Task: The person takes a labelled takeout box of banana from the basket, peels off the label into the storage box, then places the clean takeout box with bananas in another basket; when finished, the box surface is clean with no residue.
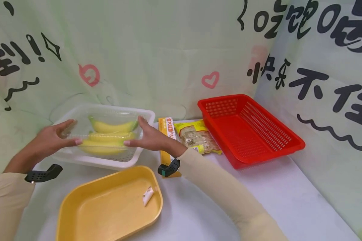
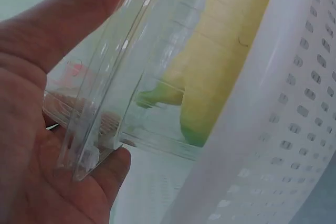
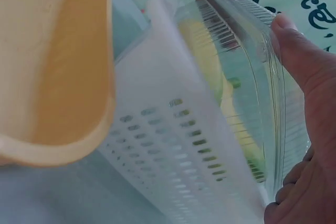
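Between my two hands is a clear plastic clamshell box (image 1: 82, 124), with several yellow bananas (image 1: 104, 149) showing through its lid. The box sits partly down inside a white perforated basket (image 1: 117, 164) at the left back of the table. My left hand (image 1: 55, 135) grips its left end, thumb on the near edge and fingers round the side; the left wrist view shows the box rim (image 2: 107, 77) between thumb and fingers. At the opposite end my right hand (image 1: 153, 138) holds the box, its thumb (image 3: 286, 27) on the lid edge in the right wrist view.
A yellow tray (image 1: 87, 201) with a small crumpled wrapper (image 1: 148, 195) lies in front. Right of the white basket are an orange-and-white box (image 1: 170, 129) and a yellow-and-clear food bag (image 1: 196, 137). A red basket (image 1: 238, 129) stands farther right, near the printed cloth wall (image 1: 157, 60).
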`<action>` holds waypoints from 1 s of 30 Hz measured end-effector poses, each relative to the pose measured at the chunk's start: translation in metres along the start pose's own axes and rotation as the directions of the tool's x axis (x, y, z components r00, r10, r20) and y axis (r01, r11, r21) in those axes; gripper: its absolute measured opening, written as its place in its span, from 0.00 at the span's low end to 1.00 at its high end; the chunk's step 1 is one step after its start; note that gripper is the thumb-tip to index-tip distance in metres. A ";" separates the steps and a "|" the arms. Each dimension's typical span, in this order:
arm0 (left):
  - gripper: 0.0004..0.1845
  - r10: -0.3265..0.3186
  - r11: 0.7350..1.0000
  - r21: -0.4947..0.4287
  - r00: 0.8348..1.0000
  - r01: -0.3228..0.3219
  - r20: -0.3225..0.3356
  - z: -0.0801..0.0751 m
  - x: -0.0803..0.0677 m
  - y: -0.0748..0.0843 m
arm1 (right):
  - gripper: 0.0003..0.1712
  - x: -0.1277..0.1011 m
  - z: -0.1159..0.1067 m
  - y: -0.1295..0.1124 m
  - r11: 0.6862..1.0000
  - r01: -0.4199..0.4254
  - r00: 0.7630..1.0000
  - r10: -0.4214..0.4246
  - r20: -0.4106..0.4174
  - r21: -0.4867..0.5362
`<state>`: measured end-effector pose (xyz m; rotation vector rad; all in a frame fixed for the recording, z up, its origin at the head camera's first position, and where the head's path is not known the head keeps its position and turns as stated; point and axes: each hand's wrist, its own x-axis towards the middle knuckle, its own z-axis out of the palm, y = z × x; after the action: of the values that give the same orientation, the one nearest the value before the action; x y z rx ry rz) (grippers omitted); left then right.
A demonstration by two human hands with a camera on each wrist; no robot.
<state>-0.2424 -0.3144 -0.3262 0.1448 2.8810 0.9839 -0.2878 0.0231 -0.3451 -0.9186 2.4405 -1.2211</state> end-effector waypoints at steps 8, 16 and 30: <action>0.58 0.023 1.000 -0.014 0.998 -0.022 0.058 0.003 0.007 -0.007 | 0.62 0.005 0.004 0.005 0.999 0.032 0.999 -0.032 -0.001 -0.043; 0.57 0.024 1.000 0.004 0.995 -0.024 0.098 0.008 0.008 -0.012 | 0.62 0.004 0.007 0.006 0.996 0.034 0.999 -0.033 0.012 -0.088; 0.56 0.054 0.999 -0.002 0.991 -0.054 0.121 0.009 0.012 -0.011 | 0.62 0.004 0.007 0.010 0.980 0.032 0.999 -0.025 0.035 -0.197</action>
<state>-0.2537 -0.3165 -0.3409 0.2746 2.7811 0.9474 -0.2922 0.0204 -0.3571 -1.0204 2.5658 -0.9766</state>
